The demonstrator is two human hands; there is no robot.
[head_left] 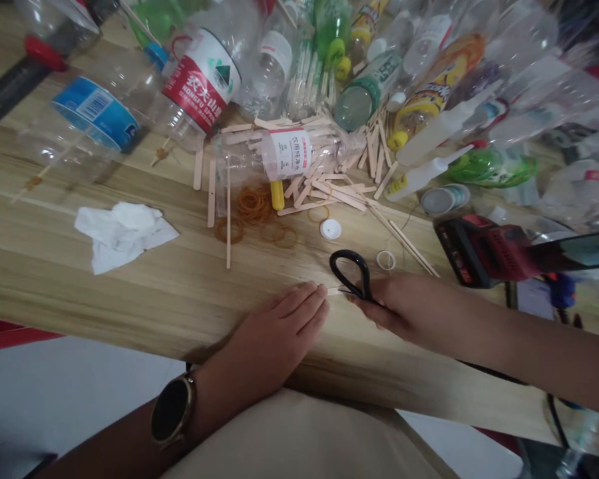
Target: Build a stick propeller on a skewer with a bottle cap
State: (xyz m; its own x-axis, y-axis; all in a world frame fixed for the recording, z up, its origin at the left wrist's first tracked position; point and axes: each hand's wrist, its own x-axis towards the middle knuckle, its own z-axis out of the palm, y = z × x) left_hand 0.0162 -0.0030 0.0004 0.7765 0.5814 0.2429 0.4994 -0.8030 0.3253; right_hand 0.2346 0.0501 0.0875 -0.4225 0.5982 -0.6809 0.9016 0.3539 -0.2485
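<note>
My right hand (392, 303) grips a pair of scissors (350, 266) with black loop handles, low over the table. Its blades are mostly hidden by the hand. Fingers pressed together, my left hand (287, 326) holds a pale wooden craft stick (335, 291) down on the tabletop. Only a short end of the stick shows between my fingertips and the scissors. A white bottle cap (330, 229) and a small white ring (386, 259) lie just beyond the hands.
A clear bottle (287, 153) lies among scattered craft sticks (339, 193), with rubber bands (254, 203) nearby. Many plastic bottles crowd the back. Crumpled tissue (124, 233) lies left; a red-and-black power tool (484, 249) and glue bottles (424, 179) are right. The table's front edge is near my body.
</note>
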